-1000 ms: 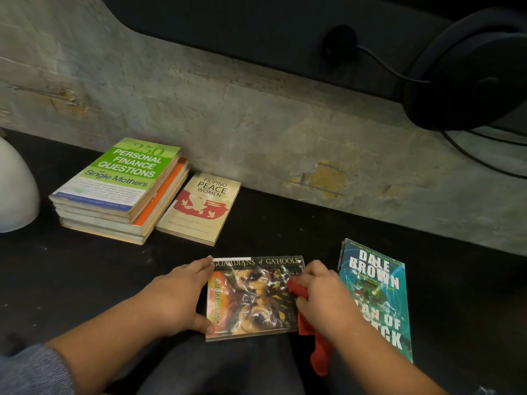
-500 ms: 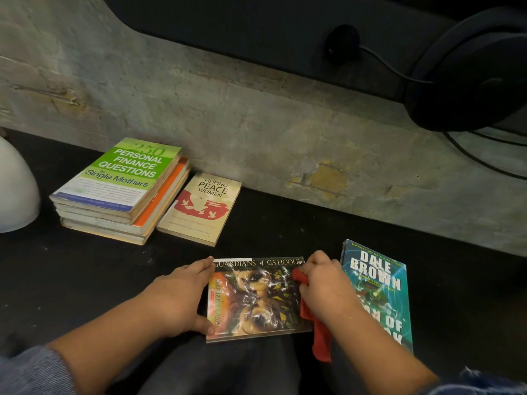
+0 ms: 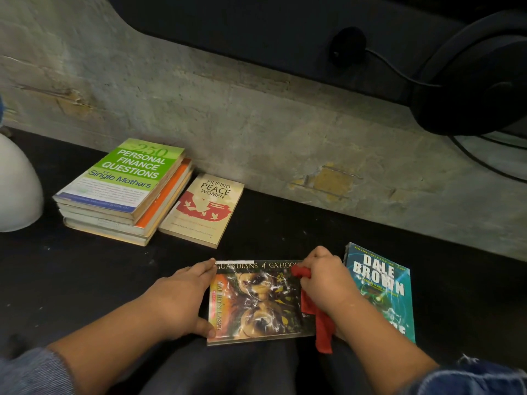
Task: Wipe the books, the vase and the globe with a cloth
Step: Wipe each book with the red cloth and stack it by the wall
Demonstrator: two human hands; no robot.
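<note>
My left hand (image 3: pixel 182 303) steadies paperback (image 3: pixel 256 300) on worktop (image 3: pixel 85 280), fingers (image 3: pixel 204 266) flat along spine edge. Right hand (image 3: pixel 328 280) pinches limp red cloth (image 3: pixel 322 329) at top corner. Cover looks slick, light, likely to slide: brace edges.

On the tabletop (image 3: pixel 85 280), a stack of books (image 3: pixel 122 192) lies rear left near the wall (image 3: pixel 256 132), the Peace Women book (image 3: pixel 204 210) just beside it on the right, a rounded object (image 3: pixel 14 189) farther left. Nearer us, the Guardians book (image 3: pixel 256 303) lies between our left hand (image 3: pixel 179 300) and right hand (image 3: pixel 325 280). The cloth (image 3: pixel 322 329) overlaps its right edge, and the Dale Brown book (image 3: pixel 382 289) lies to the right.
</note>
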